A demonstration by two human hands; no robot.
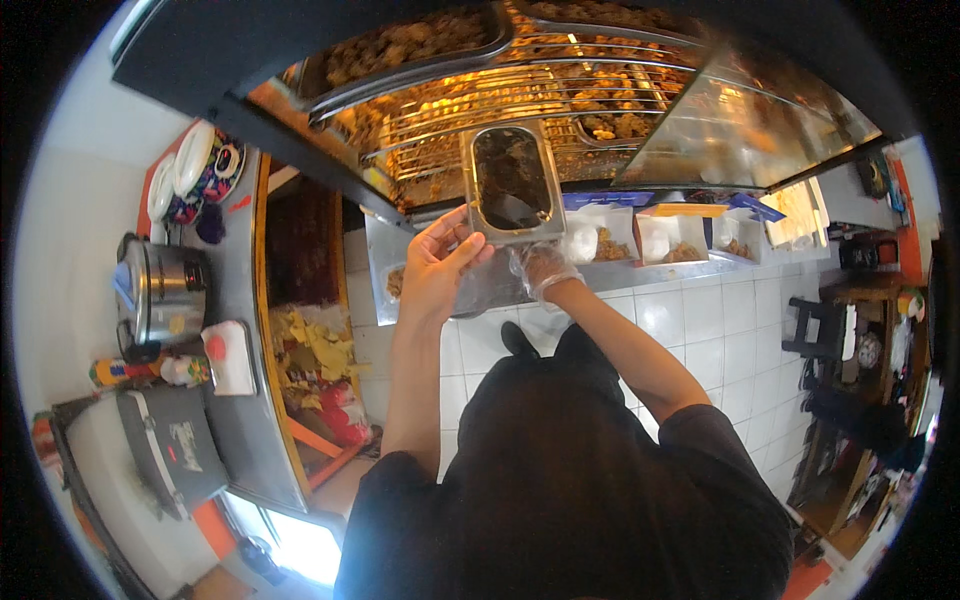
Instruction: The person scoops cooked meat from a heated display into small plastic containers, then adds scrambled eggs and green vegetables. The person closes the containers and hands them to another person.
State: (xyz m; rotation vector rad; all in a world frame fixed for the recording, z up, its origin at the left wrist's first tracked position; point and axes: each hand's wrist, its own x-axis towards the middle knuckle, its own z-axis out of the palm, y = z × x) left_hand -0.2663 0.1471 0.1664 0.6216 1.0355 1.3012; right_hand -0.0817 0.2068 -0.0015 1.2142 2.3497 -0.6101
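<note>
A rectangular metal pan with a dark inside is held at the front of a lit glass food warmer. My bare left hand grips its lower left edge with fingers and thumb. My right hand, in a clear plastic glove, is at the pan's lower right edge; its fingers are partly hidden and its grip is unclear. Right of it stand open paper boxes, among them one holding pieces of fried food. Another white box or paper with food lies left of my left hand.
Wire racks and trays of fried food fill the warmer, whose glass pane slants at the right. A metal counter at the left bears a rice cooker. A black stool stands at the right on the tiled floor.
</note>
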